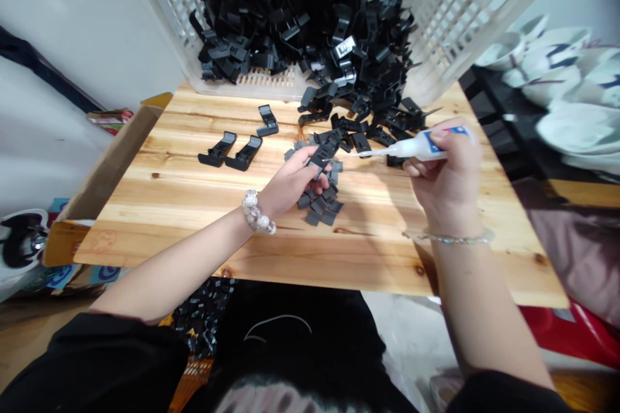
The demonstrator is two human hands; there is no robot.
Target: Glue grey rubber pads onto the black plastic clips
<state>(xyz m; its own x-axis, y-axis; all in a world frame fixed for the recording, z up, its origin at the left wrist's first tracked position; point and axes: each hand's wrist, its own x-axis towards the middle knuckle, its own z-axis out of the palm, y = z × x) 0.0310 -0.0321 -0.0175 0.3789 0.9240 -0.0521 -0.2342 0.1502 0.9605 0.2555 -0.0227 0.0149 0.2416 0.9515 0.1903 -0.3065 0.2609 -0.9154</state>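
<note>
My left hand [295, 181] pinches a black plastic clip [323, 153] above the middle of the wooden table. In my right hand [448, 174] is a white glue bottle [426, 145] with a blue label, its thin nozzle [371, 153] pointing left at the clip. The nozzle's tip is close to the clip; whether they touch I cannot tell. Under my left hand lies a pile of small grey square pads [322, 203], partly covered by my fingers. Left of that hand, three black clips rest apart on the wood, one of them the nearer clip [245, 153].
A white plastic basket [436, 45] heaped with black clips [290, 19] stands at the table's back, some spilling onto the wooden table [159, 206]. A cardboard box [111, 161] is at the left. White wrapped bundles [576, 97] sit on a dark shelf to the right.
</note>
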